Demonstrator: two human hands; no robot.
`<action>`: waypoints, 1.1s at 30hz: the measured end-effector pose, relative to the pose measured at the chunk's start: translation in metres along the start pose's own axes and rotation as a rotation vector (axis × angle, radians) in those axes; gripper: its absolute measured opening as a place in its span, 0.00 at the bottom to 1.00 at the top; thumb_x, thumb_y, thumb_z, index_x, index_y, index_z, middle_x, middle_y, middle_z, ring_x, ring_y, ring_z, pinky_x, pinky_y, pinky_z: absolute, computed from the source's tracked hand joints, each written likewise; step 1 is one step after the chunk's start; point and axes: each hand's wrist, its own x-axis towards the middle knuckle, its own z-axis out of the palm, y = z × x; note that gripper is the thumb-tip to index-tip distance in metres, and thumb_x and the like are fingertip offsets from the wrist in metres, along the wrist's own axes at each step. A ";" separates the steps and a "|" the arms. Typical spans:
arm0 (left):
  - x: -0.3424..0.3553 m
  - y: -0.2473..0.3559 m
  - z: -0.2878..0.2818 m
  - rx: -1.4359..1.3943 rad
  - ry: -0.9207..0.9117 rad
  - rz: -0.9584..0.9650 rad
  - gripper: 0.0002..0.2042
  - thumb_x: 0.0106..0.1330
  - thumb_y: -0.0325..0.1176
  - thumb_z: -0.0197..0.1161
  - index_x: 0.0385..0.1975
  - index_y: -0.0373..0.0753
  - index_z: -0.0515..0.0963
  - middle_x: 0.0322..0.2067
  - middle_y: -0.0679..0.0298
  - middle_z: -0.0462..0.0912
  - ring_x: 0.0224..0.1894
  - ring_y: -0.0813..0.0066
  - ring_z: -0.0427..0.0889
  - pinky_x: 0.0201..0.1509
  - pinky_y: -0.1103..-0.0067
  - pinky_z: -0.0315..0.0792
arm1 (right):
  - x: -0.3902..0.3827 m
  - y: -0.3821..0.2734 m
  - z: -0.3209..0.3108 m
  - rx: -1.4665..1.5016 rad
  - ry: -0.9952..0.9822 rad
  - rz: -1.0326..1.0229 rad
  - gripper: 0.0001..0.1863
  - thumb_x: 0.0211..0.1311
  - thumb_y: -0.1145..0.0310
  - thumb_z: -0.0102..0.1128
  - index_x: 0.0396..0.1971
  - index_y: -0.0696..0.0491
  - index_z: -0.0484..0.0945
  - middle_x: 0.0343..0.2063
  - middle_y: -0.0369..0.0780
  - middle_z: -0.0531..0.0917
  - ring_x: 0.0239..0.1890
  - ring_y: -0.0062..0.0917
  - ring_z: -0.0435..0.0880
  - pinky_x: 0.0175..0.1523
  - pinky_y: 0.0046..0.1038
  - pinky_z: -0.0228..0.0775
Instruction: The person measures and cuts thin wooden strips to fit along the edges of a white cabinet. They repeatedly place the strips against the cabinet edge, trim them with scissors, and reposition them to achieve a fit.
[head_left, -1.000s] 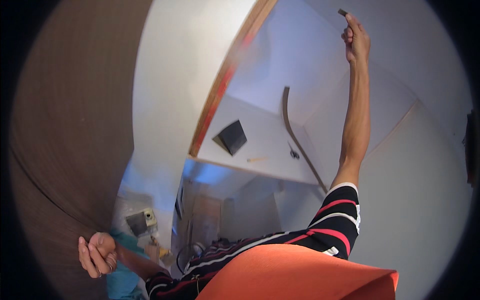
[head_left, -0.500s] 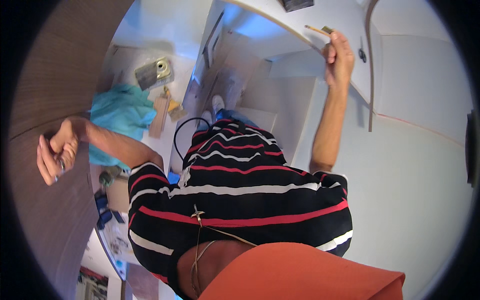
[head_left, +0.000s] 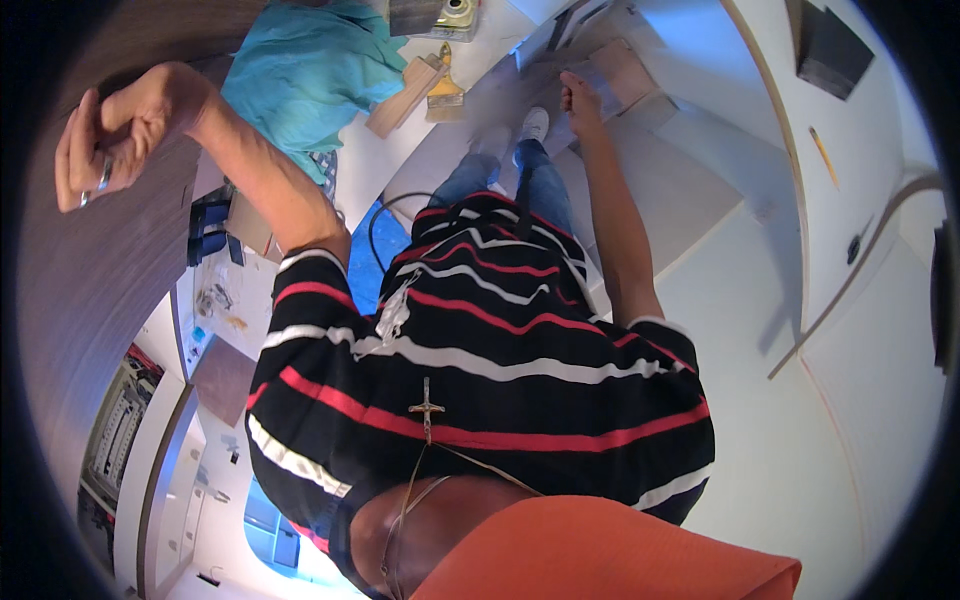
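My left hand (head_left: 112,142), with rings on a finger, is raised beside a brown wood-grain panel (head_left: 62,270). Its fingers are loosely bent, with a gap between thumb and fingers and nothing visible in it. My right hand (head_left: 580,104) reaches forward over the floor, small and closed. Whatever it may hold is too small to make out. To its right, a yellow pencil (head_left: 824,158) lies on a white panel (head_left: 835,215), apart from the hand. A dark flat block (head_left: 834,52) and a small black object (head_left: 853,250) lie on that same panel.
At the far left, a turquoise cloth (head_left: 305,75), a wooden piece (head_left: 405,95) and a flat paintbrush (head_left: 446,98) lie on a white surface. Behind them is a yellowish device (head_left: 457,14). A black cable (head_left: 375,235) loops beside me. A strip (head_left: 860,285) bends along the right.
The view has turned, shifting the surroundings. My right hand has left the pencil and white panel and moved inward over the floor. My left hand remains raised by the wood-grain panel.
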 end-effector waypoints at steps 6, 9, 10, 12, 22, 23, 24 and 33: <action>-0.022 -0.025 0.000 0.072 -0.179 -0.112 0.08 0.74 0.25 0.55 0.37 0.25 0.77 0.40 0.47 0.79 0.37 0.63 0.83 0.46 0.78 0.80 | 0.129 0.104 0.011 -0.241 0.070 0.115 0.06 0.63 0.66 0.70 0.35 0.50 0.84 0.17 0.31 0.77 0.13 0.13 0.68 0.16 0.19 0.56; -0.015 -0.033 0.000 0.047 -0.226 -0.112 0.09 0.74 0.27 0.55 0.37 0.26 0.77 0.40 0.48 0.79 0.37 0.63 0.82 0.45 0.78 0.79 | 0.194 0.153 0.019 -0.502 -0.072 -0.167 0.06 0.63 0.66 0.69 0.34 0.51 0.84 0.16 0.31 0.77 0.12 0.14 0.67 0.16 0.20 0.55; -0.013 -0.035 -0.001 0.045 -0.239 -0.113 0.09 0.75 0.28 0.55 0.37 0.27 0.77 0.40 0.49 0.79 0.37 0.63 0.82 0.45 0.78 0.79 | 0.217 0.169 0.024 -0.509 -0.180 -0.310 0.06 0.63 0.66 0.68 0.34 0.51 0.84 0.16 0.31 0.77 0.12 0.14 0.67 0.16 0.20 0.55; -0.007 -0.037 -0.005 0.039 -0.257 -0.109 0.10 0.75 0.30 0.54 0.36 0.27 0.77 0.39 0.50 0.79 0.37 0.64 0.81 0.45 0.77 0.78 | 0.249 0.199 0.031 -0.614 -0.226 -0.484 0.06 0.63 0.66 0.68 0.34 0.52 0.85 0.16 0.32 0.77 0.12 0.14 0.67 0.16 0.20 0.55; 0.023 -0.035 -0.020 0.000 -0.290 -0.082 0.14 0.77 0.37 0.53 0.35 0.30 0.77 0.37 0.54 0.77 0.36 0.65 0.78 0.44 0.76 0.74 | 0.254 0.226 0.091 -0.663 -0.178 -0.683 0.08 0.65 0.67 0.65 0.36 0.56 0.88 0.20 0.33 0.81 0.18 0.17 0.76 0.22 0.23 0.65; 0.024 -0.035 -0.021 -0.006 -0.289 -0.080 0.15 0.77 0.38 0.53 0.35 0.31 0.77 0.37 0.54 0.77 0.36 0.66 0.78 0.44 0.75 0.74 | 0.248 0.223 0.091 -0.647 -0.126 -0.632 0.08 0.66 0.68 0.65 0.36 0.56 0.88 0.20 0.34 0.82 0.18 0.17 0.76 0.23 0.23 0.67; 0.026 -0.036 -0.021 -0.009 -0.285 -0.083 0.15 0.77 0.38 0.53 0.35 0.31 0.77 0.37 0.54 0.77 0.36 0.66 0.78 0.44 0.75 0.74 | 0.244 0.220 0.091 -0.572 -0.084 -0.498 0.08 0.66 0.68 0.64 0.36 0.57 0.88 0.21 0.34 0.82 0.19 0.17 0.77 0.24 0.23 0.68; 0.029 -0.008 -0.011 -0.102 -0.196 -0.068 0.19 0.78 0.45 0.52 0.34 0.34 0.76 0.35 0.58 0.76 0.36 0.67 0.75 0.43 0.74 0.71 | 0.194 0.211 0.047 -0.443 0.063 -0.367 0.15 0.69 0.60 0.60 0.42 0.58 0.86 0.30 0.39 0.86 0.26 0.23 0.84 0.32 0.30 0.77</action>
